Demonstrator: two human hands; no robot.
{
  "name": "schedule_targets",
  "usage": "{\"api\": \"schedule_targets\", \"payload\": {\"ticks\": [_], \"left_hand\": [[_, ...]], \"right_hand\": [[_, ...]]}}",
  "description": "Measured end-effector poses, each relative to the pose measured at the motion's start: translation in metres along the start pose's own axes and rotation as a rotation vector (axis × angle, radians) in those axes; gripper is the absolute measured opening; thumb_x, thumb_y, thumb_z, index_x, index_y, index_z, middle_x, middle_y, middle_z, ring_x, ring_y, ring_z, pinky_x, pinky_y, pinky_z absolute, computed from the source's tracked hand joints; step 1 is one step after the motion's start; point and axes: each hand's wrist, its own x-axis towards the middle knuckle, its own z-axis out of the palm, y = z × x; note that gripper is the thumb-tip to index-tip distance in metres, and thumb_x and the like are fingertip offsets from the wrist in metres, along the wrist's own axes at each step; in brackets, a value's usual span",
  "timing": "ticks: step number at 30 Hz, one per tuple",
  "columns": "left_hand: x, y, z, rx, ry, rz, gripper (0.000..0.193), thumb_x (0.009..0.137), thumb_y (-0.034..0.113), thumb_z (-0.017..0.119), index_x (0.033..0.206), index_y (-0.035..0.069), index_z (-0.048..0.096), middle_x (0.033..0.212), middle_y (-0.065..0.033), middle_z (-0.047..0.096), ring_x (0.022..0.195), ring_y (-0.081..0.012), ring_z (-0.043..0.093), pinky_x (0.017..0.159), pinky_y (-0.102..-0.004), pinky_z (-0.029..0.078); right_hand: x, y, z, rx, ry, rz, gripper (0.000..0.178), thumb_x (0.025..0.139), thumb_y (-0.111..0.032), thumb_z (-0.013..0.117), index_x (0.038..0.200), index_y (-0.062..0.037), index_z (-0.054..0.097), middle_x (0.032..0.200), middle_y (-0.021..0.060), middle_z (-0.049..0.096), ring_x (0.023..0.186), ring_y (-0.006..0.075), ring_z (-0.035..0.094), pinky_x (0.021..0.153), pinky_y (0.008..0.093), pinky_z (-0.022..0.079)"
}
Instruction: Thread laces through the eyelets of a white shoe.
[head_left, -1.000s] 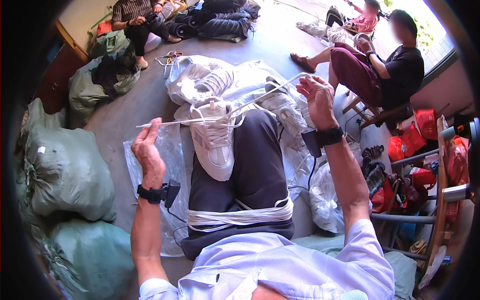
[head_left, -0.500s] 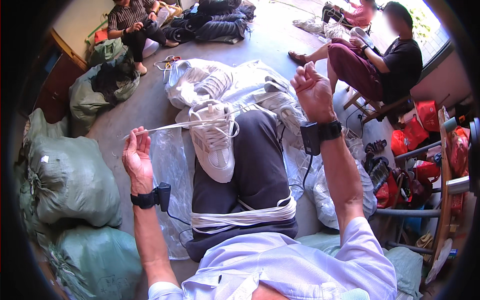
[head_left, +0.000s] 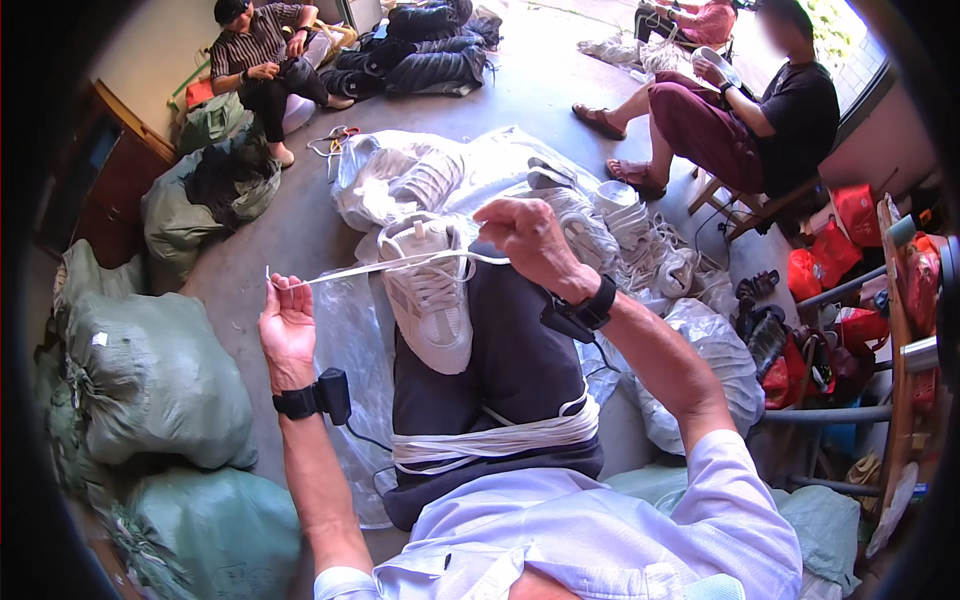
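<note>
A white sneaker (head_left: 430, 310) rests on my thighs, its toe toward me, with a pale shoelace threaded partway up its front. Left of the shoe, my left hand (head_left: 288, 325) is closed on one end of the shoelace (head_left: 345, 272), whose tip sticks up past the fingers. My right hand (head_left: 535, 243) is to the right of the shoe's collar, fingers curled on the other stretch of lace. The lace runs nearly taut across the shoe between both hands. A bundle of white laces (head_left: 500, 440) is wrapped around my thighs nearer my body.
Clear plastic bags of white shoes (head_left: 420, 165) lie beyond my knees. Stuffed green sacks (head_left: 165, 380) line the left side. At right stands a rack (head_left: 900, 400) beside red bags (head_left: 832, 250). Seated people (head_left: 790, 120) work at the far side, near dark bundles (head_left: 430, 50).
My right hand has come down and left, from high on the right to close beside the shoe. My left hand has moved slightly, still holding the lace.
</note>
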Motion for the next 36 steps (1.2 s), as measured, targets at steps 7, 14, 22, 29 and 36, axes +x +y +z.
{"api": "schedule_targets", "payload": {"ticks": [7, 14, 22, 29, 36], "left_hand": [[0.009, 0.012, -0.010, -0.047, -0.151, -0.087, 0.016, 0.099, 0.012, 0.056, 0.109, 0.002, 0.064, 0.087, -0.0036, 0.064, 0.075, -0.0130, 0.061, 0.084, -0.0360, 0.058], [0.004, -0.010, 0.016, 0.281, -0.034, 0.043, 0.018, 0.098, 0.010, 0.058, 0.115, 0.003, 0.063, 0.086, -0.0011, 0.062, 0.060, -0.0057, 0.049, 0.061, -0.0240, 0.048], [-0.006, -0.035, 0.047, 0.534, -0.006, -0.016, 0.025, 0.090, 0.006, 0.070, 0.114, 0.004, 0.065, 0.087, -0.0016, 0.065, 0.056, -0.0027, 0.043, 0.047, -0.0179, 0.036], [-0.016, -0.055, 0.067, 0.794, -0.037, -0.006, 0.018, 0.095, 0.012, 0.063, 0.109, 0.003, 0.067, 0.081, -0.0009, 0.066, 0.046, 0.0010, 0.033, 0.039, -0.0157, 0.024], [-0.030, -0.071, 0.081, 1.188, -0.144, 0.173, 0.013, 0.092, 0.013, 0.066, 0.088, 0.002, 0.073, 0.061, 0.0036, 0.059, 0.050, -0.0012, 0.044, 0.046, -0.0203, 0.030]], "right_hand": [[-0.005, 0.002, 0.014, -0.188, 0.018, -0.183, 0.012, 0.078, -0.002, 0.064, 0.087, -0.0032, 0.071, 0.077, 0.0142, 0.069, 0.075, 0.0316, 0.066, 0.069, 0.0407, 0.053], [-0.010, -0.003, 0.017, -0.092, 0.016, -0.138, 0.012, 0.077, -0.001, 0.065, 0.087, -0.0025, 0.071, 0.077, 0.0152, 0.070, 0.075, 0.0308, 0.068, 0.069, 0.0398, 0.054], [-0.005, -0.003, 0.017, -0.094, -0.043, -0.063, 0.012, 0.075, -0.005, 0.066, 0.084, -0.0009, 0.072, 0.075, 0.0168, 0.070, 0.070, 0.0286, 0.070, 0.066, 0.0373, 0.054], [0.011, -0.003, 0.030, -0.080, -0.083, 0.021, 0.037, 0.078, -0.009, 0.069, 0.113, 0.0018, 0.061, 0.073, 0.0142, 0.069, 0.067, 0.0255, 0.068, 0.065, 0.0353, 0.053], [0.010, -0.003, 0.022, -0.237, 0.027, -0.189, 0.038, 0.076, -0.010, 0.070, 0.111, -0.0010, 0.062, 0.099, 0.0179, 0.067, 0.101, 0.0356, 0.058, 0.089, 0.0469, 0.045]]}}
